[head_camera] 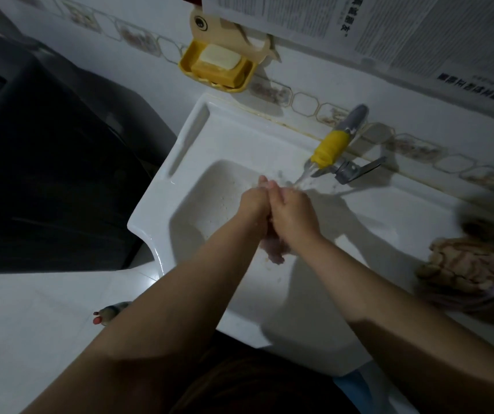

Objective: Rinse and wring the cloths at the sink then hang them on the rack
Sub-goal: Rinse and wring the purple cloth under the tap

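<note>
Cloth [272, 249], a small pinkish wad, hangs just below the two hands over the basin of the sink [180, 162]; only its lower end shows, beneath the heels of the palms. Both hands are pressed side by side around it, the left hand [253, 204] and the right hand [295, 212] touching along their inner edges, fingers [265, 182] curled in and pointing away toward the tap [331, 144]. Each hand seems to grip the cloth, though the hold itself is hidden under the knuckles. Water runs from the tap's yellow nozzle and lands just beyond the right hand's fingertips, so the stream lies ahead and to the right of the fingers, while the wad trails back toward the wrists. Its long axis appears to run along the line of the forearms, from fingertips to wrists. Neither hand is clearly nearer; they share it evenly. For wringing, I judge the hands would need to twist in opposite directions about that axis. A second cloth [464, 264], beige and crumpled, lies on the sink's ledge well off to the right of the right hand.
</note>
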A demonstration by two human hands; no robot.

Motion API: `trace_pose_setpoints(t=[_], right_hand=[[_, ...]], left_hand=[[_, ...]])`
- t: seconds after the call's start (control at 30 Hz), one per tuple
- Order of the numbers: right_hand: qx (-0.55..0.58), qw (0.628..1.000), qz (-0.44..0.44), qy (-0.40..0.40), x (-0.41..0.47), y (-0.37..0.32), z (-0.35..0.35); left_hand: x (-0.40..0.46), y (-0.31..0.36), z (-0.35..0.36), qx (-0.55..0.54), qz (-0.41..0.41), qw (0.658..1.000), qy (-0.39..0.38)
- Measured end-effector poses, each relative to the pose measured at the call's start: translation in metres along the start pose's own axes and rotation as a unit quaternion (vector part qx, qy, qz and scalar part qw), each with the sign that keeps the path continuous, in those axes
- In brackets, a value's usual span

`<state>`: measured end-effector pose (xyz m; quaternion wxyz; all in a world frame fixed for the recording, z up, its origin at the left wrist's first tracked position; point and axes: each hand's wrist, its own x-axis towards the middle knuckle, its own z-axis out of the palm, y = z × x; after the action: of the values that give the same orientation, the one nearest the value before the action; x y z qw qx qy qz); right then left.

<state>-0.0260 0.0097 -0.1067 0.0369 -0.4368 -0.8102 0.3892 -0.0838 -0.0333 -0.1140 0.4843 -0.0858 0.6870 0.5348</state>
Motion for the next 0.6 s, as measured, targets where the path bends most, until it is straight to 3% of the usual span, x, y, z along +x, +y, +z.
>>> trace_pose_setpoints(t=[0.07, 0.13, 0.2, 0.33, 0.43, 0.6], right_hand=[[-0.013, 0.999, 0.024, 0.022, 0.008, 0.0, -0.003], [0.0, 0.997, 0.066, 0.046, 0.016, 0.003, -0.009], [0.004, 0.998, 0.05, 0.04, 0.01, 0.0, -0.007], [-0.024, 0.998, 0.043, 0.033, 0.002, 0.001, -0.006], [0.007, 0.994, 0.104, -0.04, 0.022, 0.031, -0.025], [0.152, 0.978, 0.017, -0.142, 0.009, 0.05, -0.044]], left_hand=[[-0.005, 0.001, 0.003, -0.038, -0.029, 0.999, -0.018], [-0.007, -0.003, 0.004, -0.011, -0.029, 0.999, -0.024], [-0.002, 0.0, 0.005, 0.02, -0.015, 1.0, -0.017], [-0.01, 0.006, -0.007, -0.033, -0.056, 0.992, -0.106], [-0.014, 0.013, -0.019, -0.04, -0.086, 0.962, -0.257], [0.001, 0.02, -0.052, -0.047, -0.011, 0.961, -0.271]])
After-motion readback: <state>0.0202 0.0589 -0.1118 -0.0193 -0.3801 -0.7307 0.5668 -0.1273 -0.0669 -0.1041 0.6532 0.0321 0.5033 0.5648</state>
